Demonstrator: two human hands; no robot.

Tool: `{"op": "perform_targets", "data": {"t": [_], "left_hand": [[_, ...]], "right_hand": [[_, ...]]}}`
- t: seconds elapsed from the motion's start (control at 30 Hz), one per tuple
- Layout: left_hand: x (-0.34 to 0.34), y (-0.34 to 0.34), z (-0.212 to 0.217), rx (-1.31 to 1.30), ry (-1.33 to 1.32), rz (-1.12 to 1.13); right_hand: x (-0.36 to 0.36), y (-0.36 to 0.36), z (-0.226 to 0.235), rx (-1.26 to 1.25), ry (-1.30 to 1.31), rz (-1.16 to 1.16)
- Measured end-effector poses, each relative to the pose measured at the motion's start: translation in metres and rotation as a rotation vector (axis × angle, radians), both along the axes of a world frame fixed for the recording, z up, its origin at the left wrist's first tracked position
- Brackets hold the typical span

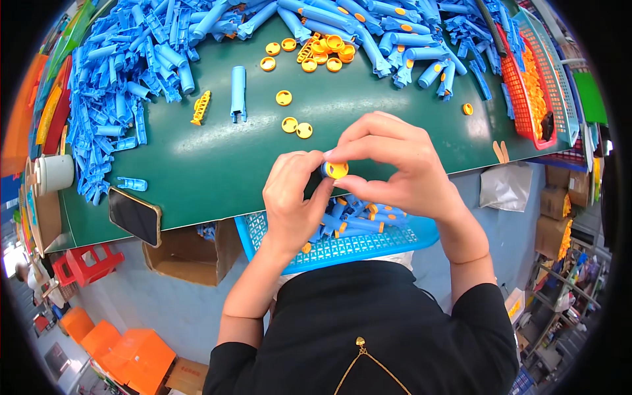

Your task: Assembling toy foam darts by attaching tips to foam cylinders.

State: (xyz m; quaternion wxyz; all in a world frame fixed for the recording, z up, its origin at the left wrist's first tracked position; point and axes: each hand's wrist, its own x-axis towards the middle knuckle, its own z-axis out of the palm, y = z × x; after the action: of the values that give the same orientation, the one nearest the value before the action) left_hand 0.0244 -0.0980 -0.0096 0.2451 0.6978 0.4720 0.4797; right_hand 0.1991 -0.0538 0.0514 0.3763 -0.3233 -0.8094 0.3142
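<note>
Over the table's near edge, my left hand (291,197) is closed around a blue plastic tube (324,170), mostly hidden by the fingers. A round yellow cap (339,170) sits at the tube's end, facing right. Thumb and fingers of my right hand (408,161) pinch this cap by its rim. Whether it is fully seated cannot be seen. Just beyond my hands lie loose yellow caps (289,124), with a pile of more caps (329,47) farther back. A single blue tube half (238,92) and a yellow toothed strip (201,108) rest to the left.
Blue parts heap up on the green table (197,171) at far left (125,79) and along the back (368,29). A phone (135,216) overhangs the near edge. Below my hands, a blue basket (263,247) holds capped tubes. A red basket (520,85) of orange parts stands right.
</note>
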Motion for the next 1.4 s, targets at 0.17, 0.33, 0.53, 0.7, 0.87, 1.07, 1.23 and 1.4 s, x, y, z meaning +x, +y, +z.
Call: {"op": "perform_targets", "data": {"t": [0.17, 0.33, 0.53, 0.7, 0.87, 1.07, 1.23, 1.4], "left_hand": [[-0.003, 0.001, -0.003, 0.042, 0.036, -0.042], [-0.011, 0.002, 0.005, -0.032, 0.038, -0.124], [0.001, 0.002, 0.024, -0.574, -0.614, -0.351], [0.011, 0.002, 0.005, -0.521, -0.582, -0.381], [0.021, 0.0, 0.003, -0.463, -0.573, -0.265], [0.021, -0.003, 0.004, -0.566, -0.634, -0.263], [0.021, -0.006, 0.014, -0.625, -0.804, -0.319], [0.022, -0.008, 0.012, -0.592, -0.792, -0.328]], "right_hand": [[-0.001, -0.003, 0.004, 0.01, -0.038, 0.006], [-0.002, -0.002, 0.004, 0.035, -0.058, 0.026], [-0.004, -0.005, 0.006, 0.041, -0.056, -0.016], [-0.006, -0.002, 0.005, 0.094, -0.05, -0.024], [-0.006, -0.002, 0.001, 0.025, -0.048, -0.015], [-0.006, -0.006, -0.01, -0.081, 0.025, -0.033], [-0.005, -0.006, -0.014, -0.062, 0.064, 0.016], [-0.003, -0.001, -0.02, -0.137, 0.093, 0.111]]}}
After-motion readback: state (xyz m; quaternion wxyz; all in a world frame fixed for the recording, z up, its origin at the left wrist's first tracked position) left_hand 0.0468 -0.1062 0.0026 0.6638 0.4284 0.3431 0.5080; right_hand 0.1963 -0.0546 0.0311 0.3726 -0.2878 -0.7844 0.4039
